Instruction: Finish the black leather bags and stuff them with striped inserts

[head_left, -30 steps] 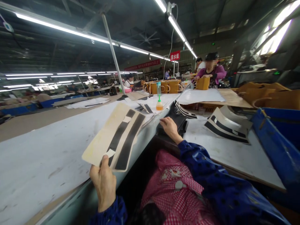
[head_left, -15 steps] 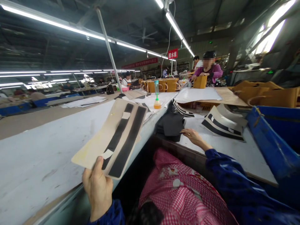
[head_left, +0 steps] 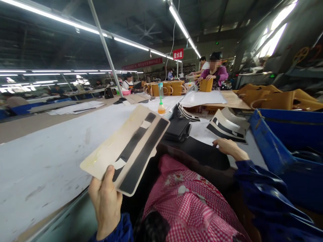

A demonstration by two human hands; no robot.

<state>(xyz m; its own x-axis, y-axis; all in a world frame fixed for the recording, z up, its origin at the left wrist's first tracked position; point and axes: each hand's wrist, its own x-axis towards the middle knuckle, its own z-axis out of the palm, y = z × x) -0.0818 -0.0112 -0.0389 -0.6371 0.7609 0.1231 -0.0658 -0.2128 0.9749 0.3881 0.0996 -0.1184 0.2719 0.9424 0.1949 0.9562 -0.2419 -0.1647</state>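
Observation:
My left hand (head_left: 107,198) grips the near edge of a beige panel (head_left: 103,153), thumb on top. Two black strips run along the panel, with small white tabs on one of them, and its left part looks shiny. My right hand (head_left: 230,148) is closed at the far edge of a black sheet (head_left: 204,153), which stretches from a stack of black sheets (head_left: 178,127) over the side table's near edge. The fingertips are partly hidden. Just beyond my right hand lie more strip-marked beige panels (head_left: 225,126).
A blue bin (head_left: 280,134) stands at the right. On the white-covered table (head_left: 55,161) are a glue bottle (head_left: 161,108) and tan bags (head_left: 176,88). A co-worker in a purple top (head_left: 222,74) handles a tan bag (head_left: 205,85) further back.
My right hand has moved to the right, drawing a black sheet out from the stack. The beige panel stays in my left hand, turned slightly. The view has swung to the right.

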